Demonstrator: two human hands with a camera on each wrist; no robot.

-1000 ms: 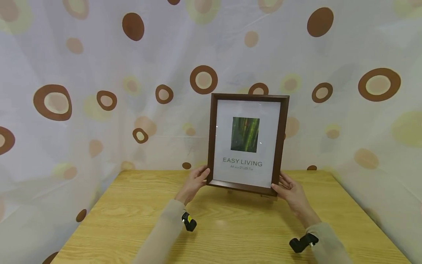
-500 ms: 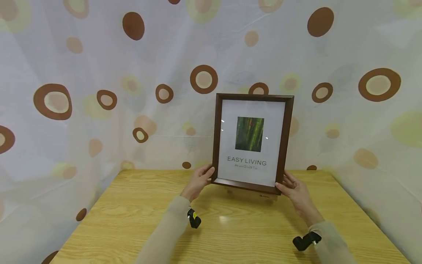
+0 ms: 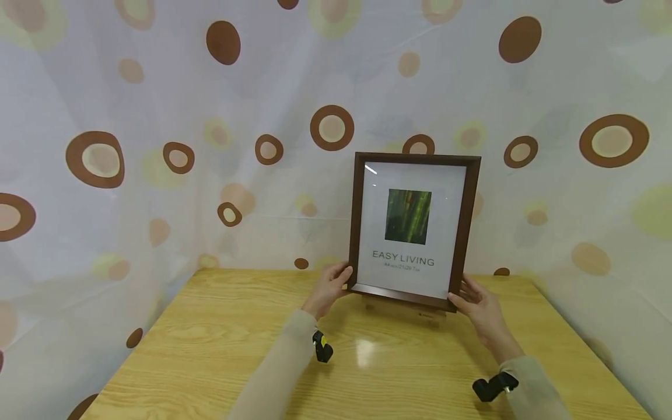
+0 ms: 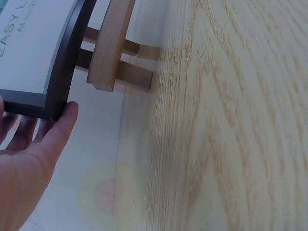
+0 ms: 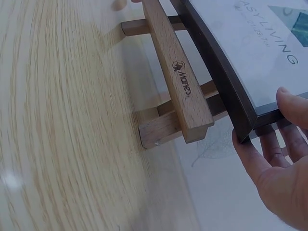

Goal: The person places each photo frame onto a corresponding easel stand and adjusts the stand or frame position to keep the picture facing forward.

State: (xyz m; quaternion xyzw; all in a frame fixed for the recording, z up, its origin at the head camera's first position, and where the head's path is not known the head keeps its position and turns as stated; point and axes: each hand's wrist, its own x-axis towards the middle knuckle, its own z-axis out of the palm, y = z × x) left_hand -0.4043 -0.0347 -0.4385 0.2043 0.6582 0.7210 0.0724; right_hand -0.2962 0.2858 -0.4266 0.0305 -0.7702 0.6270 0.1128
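A dark brown picture frame [image 3: 409,216] with a white sheet, a green bamboo picture and the words EASY LIVING is held up by both hands, leaning slightly back. My left hand [image 3: 329,286] grips its lower left corner, thumb in front and fingers behind. At the lower right corner, my right hand [image 3: 484,312] pinches the frame the same way. Below and behind the frame stands a small wooden easel [image 5: 178,72] with lettering on its front ledge. Both wrist views show a gap between the frame's bottom edge and that ledge [image 4: 110,45]. The easel's upper part is hidden behind the frame.
The easel stands on a light wood-grain table [image 3: 220,338], near its back edge. A pale curtain [image 3: 283,70] printed with brown and yellow circles hangs behind and on both sides. Each wrist carries a small black camera mount [image 3: 322,348].
Both hands have carried the frame a little to the right over the easel, mostly in the earlier half second. The head view has also shifted slightly. The grip looks unchanged.
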